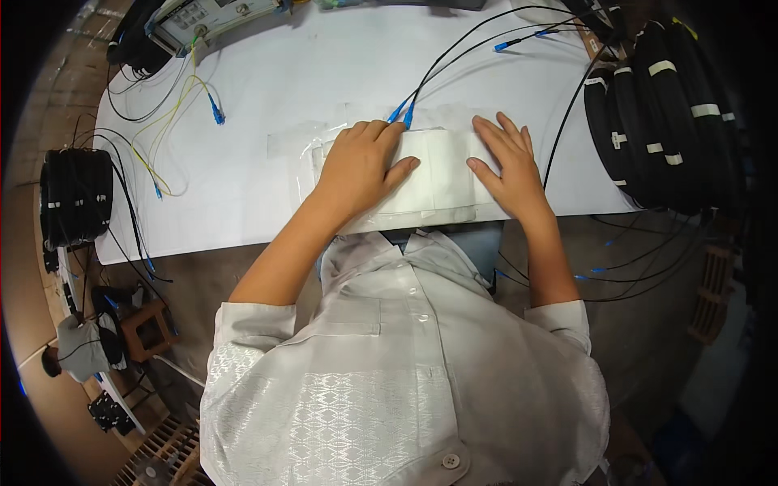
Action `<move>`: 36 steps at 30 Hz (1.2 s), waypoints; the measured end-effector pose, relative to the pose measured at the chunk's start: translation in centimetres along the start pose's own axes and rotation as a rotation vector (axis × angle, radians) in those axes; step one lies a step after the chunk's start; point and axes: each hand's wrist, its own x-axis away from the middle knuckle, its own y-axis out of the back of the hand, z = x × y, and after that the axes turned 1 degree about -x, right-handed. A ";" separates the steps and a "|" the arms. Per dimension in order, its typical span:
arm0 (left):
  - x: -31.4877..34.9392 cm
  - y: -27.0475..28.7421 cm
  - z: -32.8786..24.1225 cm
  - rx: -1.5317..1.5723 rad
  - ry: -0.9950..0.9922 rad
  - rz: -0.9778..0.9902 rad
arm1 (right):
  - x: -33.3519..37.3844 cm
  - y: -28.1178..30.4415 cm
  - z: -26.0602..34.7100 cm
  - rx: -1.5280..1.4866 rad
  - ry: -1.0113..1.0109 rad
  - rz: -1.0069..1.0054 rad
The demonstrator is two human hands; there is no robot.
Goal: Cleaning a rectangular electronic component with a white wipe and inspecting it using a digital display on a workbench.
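- A big white table (340, 57) lies under both hands and runs far past the fingertips.
- Thick black cable coils (664, 113) sit well off to the right of the right hand's fingers.
- Another black coil (77, 194) sits well off to the left of the left hand's fingers.
- A grey box with knobs (215, 16) stands far beyond the left fingertips, at the back of the table.
- A clear plastic bag (292, 142) with a white folded pad (442, 174) inside lies flat under both hands, near the table's front edge.
- The left hand (361, 166) lies flat on the bag. Its fingers are spread out straight and press down. They grip nothing.
- The right hand (506, 166) lies flat on the right end of the pad. Its fingers are open and straight too, and they grip nothing.
- Thin black cables (454, 53) with small blue plugs (401, 113) end just beyond the left fingertips.
- A yellow wire (166, 125) with a blue plug (215, 109) lies well left of the left fingers.
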 end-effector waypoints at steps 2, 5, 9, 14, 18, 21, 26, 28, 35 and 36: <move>0.5 -0.6 0.2 0.029 -0.061 -0.119 | 0.2 -0.3 -0.1 -0.024 0.018 0.023; 0.2 -0.4 0.2 0.049 -0.049 -0.125 | -0.4 0.3 -0.2 -0.066 0.025 0.020; 0.2 -0.4 0.3 0.066 -0.035 -0.119 | -0.9 0.7 0.1 -0.156 0.006 0.056; 0.6 -0.7 0.7 0.120 -0.040 -0.159 | -2.6 1.2 1.6 -0.196 0.077 0.098; 0.4 -0.4 0.3 0.148 -0.034 -0.174 | -3.6 2.2 1.8 -0.226 0.121 0.151; 0.1 -0.3 0.3 0.177 -0.004 -0.130 | -3.6 2.4 1.7 -0.242 0.125 0.224; 0.6 -0.3 0.5 0.207 -0.005 -0.145 | -3.2 2.2 1.4 -0.339 0.023 0.217; 1.6 0.1 0.2 0.238 -0.015 -0.175 | -3.1 2.2 1.5 -0.364 -0.006 0.197; 6.0 0.2 -1.4 -0.035 -0.189 0.066 | -3.3 2.4 2.0 -0.376 -0.066 0.179; 6.0 0.2 -1.1 -0.040 -0.186 0.065 | -3.2 2.3 2.1 -0.380 -0.061 0.178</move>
